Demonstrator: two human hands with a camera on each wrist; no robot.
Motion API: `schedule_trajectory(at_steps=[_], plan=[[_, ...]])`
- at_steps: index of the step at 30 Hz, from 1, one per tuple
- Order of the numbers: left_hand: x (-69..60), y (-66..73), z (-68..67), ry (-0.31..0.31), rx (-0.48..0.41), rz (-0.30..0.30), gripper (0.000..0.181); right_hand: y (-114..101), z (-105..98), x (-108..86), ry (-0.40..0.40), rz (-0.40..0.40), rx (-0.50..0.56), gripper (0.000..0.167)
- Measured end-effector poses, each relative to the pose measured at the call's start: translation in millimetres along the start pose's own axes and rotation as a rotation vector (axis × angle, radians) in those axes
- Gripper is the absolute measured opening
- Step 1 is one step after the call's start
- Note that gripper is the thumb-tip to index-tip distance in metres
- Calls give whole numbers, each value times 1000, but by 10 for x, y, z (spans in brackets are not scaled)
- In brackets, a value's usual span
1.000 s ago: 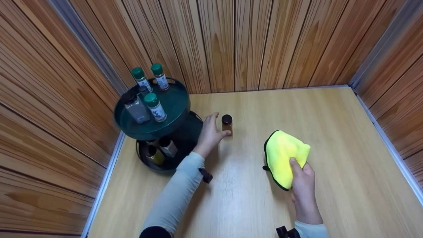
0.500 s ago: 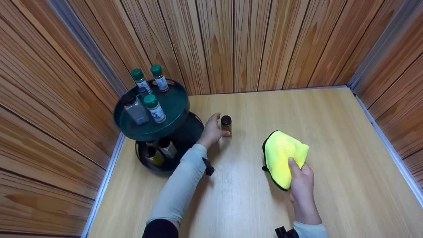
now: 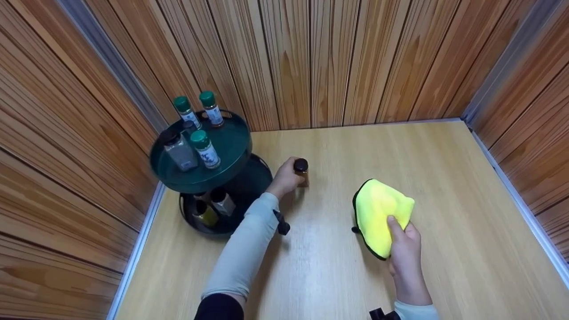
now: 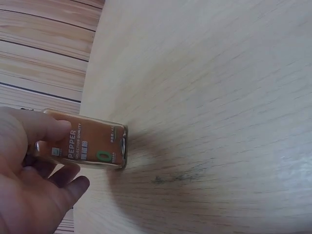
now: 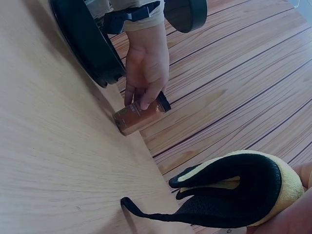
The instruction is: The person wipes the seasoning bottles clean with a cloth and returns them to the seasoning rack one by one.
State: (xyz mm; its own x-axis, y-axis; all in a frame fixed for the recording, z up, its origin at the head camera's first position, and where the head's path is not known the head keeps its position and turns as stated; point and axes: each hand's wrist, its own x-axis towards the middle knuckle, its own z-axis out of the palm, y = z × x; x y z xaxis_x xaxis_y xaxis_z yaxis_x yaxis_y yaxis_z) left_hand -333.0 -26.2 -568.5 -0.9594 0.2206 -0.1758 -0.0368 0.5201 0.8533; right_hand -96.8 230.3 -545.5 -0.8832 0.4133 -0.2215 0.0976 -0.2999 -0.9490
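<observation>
My left hand (image 3: 285, 180) grips a pepper jar (image 3: 302, 172) with a dark cap and reddish-brown contents. Its label (image 4: 75, 141), reading PEPPER, faces the left wrist camera, with the thumb across the jar's front. The right wrist view also shows the jar (image 5: 139, 117) in those fingers; I cannot tell whether its base touches the table. In my right hand (image 3: 406, 249) is a folded yellow cloth (image 3: 382, 213) with black edging, pinched under the thumb above the table. Seen from the right wrist, the cloth (image 5: 287, 187) shows a black inner side and a hanging loop.
A dark green two-tier round rack (image 3: 226, 169) stands left of the left hand. Green-capped bottles (image 3: 205, 149) and a larger dark-capped jar (image 3: 180, 149) occupy its upper tier; several jars (image 3: 222, 202) sit below. Wood-panelled walls (image 3: 329, 62) enclose the table (image 3: 329, 275).
The left hand's fingers have closed round the pepper jar, which they stood beside earlier. The right hand keeps its hold on the cloth, nearly still. The head view has shifted slightly.
</observation>
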Motion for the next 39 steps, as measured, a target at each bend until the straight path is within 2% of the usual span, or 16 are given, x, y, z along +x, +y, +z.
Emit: schedule_trajectory(at_steps=[5, 13, 20, 25, 31, 37, 39], plan=[[-27, -33, 7, 14, -22, 5, 52, 10, -7, -3, 1, 5, 3, 38], [-79, -12, 22, 59, -10, 12, 49, -14, -19, -10, -10, -1, -3, 41], [-191, 113, 16, 98, -29, 103, 45, -27, -29, -2, 11, -7, 5, 38], [-327, 152, 42, 99, -65, 118, 43, -21, -9, -21, 4, -4, 11, 39], [-522, 169, 84, 80, -88, 79, 49, -16, 45, -51, -2, 1, -5, 40], [-729, 206, 89, 77, -95, 125, 48, -43, 83, -31, -13, -13, 2, 40], [-793, 207, 95, 69, -96, 124, 48, -49, 96, -19, -16, -16, 8, 40]])
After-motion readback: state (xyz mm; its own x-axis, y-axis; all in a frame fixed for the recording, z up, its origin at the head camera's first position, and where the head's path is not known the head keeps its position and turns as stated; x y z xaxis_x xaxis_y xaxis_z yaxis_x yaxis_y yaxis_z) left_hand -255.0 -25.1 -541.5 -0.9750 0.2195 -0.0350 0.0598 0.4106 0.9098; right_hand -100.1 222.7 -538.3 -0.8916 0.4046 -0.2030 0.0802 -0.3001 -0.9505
